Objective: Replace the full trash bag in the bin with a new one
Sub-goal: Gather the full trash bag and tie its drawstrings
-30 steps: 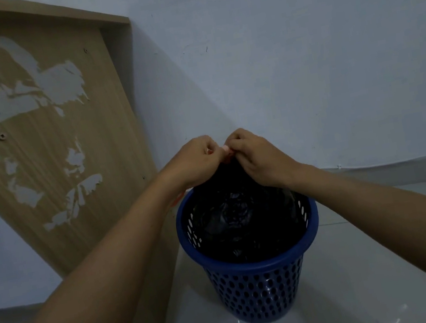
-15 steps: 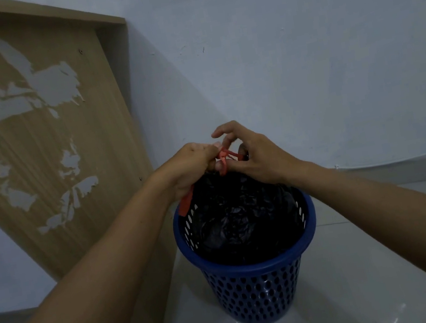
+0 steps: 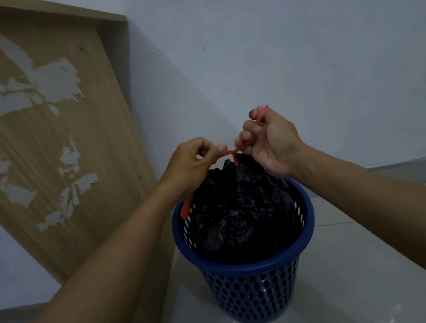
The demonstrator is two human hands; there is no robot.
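Black trash bag (image 3: 239, 210): I judge thin, soft, light | both my hands pinch red drawstring (image 3: 231, 153): left hand (image 3: 192, 162), right hand (image 3: 273, 140) | lift by knot

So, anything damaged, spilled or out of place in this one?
Only the wooden board leaning askew against the wall: its veneer has peeled off in pale patches. Nothing is spilled around the blue bin.
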